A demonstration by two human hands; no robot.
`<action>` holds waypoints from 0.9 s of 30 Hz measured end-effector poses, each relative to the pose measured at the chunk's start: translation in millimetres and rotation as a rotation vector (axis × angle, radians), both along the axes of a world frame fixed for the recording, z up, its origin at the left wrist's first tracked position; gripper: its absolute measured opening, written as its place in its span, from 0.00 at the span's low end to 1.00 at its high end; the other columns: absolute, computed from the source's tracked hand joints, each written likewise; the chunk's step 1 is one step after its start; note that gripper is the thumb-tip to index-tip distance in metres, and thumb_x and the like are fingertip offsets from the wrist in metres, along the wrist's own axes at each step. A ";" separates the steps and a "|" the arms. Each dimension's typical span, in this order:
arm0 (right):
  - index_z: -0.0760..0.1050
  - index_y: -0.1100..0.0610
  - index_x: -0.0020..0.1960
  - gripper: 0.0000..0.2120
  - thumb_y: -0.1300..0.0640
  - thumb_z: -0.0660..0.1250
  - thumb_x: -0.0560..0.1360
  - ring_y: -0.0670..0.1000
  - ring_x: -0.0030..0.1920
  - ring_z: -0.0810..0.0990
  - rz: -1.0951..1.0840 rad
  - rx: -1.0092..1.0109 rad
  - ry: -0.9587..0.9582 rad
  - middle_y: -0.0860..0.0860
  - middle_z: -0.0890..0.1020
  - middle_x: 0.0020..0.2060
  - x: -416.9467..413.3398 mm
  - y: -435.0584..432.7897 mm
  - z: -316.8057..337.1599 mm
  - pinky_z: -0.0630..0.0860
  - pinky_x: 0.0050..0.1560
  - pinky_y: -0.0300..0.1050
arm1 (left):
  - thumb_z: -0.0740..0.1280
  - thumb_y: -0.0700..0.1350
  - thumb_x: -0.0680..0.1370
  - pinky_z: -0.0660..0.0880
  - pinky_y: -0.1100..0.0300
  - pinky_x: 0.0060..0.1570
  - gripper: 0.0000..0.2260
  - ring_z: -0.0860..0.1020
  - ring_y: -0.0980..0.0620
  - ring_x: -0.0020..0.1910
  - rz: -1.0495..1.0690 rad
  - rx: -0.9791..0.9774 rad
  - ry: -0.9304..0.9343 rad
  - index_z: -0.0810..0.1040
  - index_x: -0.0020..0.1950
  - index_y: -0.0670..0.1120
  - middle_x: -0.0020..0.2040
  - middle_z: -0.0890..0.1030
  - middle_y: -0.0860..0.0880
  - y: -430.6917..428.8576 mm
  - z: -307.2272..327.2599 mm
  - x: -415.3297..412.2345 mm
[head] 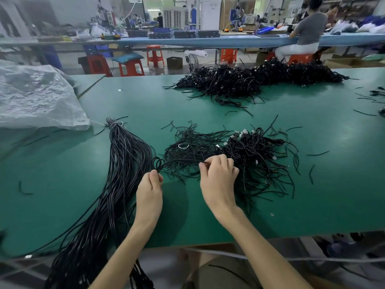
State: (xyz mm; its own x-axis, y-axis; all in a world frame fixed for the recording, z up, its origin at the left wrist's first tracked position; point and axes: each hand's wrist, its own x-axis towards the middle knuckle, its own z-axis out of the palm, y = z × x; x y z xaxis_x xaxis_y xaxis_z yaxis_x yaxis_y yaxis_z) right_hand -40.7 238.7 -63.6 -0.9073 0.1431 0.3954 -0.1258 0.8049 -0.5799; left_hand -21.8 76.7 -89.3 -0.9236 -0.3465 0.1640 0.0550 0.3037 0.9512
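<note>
- Black, smooth cable loop (157, 163), at nine o'clock of the wiry tie heap (187, 151), is pinched by the left hand (150, 190).
- Curled right hand (217, 178) pinches a thin black tie (203, 163) over the matte green table (312, 195).

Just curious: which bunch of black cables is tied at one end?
The long bundle on the left, bound with a pale tie at its far end; the near heap and far heap lie loose.
</note>
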 end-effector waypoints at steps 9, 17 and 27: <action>0.71 0.53 0.49 0.07 0.52 0.62 0.84 0.45 0.43 0.74 -0.066 -0.635 0.288 0.50 0.74 0.47 16.2 4.6 22.0 0.73 0.46 0.40 | 0.53 0.50 0.87 0.70 0.59 0.38 0.17 0.73 0.54 0.36 -0.009 -0.121 -0.041 0.74 0.45 0.45 0.38 0.76 0.47 -0.3 -4.3 -4.1; 0.78 0.54 0.47 0.07 0.51 0.67 0.81 0.43 0.39 0.78 0.280 -0.597 -0.209 0.47 0.81 0.39 30.7 -30.4 11.3 0.72 0.43 0.35 | 0.57 0.45 0.87 0.67 0.52 0.39 0.16 0.74 0.58 0.35 -0.087 -0.262 0.021 0.73 0.40 0.47 0.36 0.76 0.52 1.1 -3.3 -3.2; 0.80 0.55 0.46 0.10 0.49 0.69 0.79 0.40 0.32 0.75 0.265 -0.635 -0.330 0.45 0.80 0.34 27.4 -36.8 0.6 0.68 0.35 0.31 | 0.54 0.53 0.86 0.68 0.53 0.37 0.19 0.68 0.59 0.33 -0.200 -0.098 0.054 0.67 0.37 0.49 0.32 0.72 0.59 1.2 0.9 2.2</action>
State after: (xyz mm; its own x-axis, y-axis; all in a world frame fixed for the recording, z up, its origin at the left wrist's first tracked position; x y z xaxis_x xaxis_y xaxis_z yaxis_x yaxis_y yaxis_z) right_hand -13.2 201.9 -63.0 -0.9998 0.0131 0.0120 -0.0080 0.2714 -0.9624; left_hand -19.7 77.9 -88.4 -0.9613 -0.1378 0.2387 0.1730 0.3725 0.9117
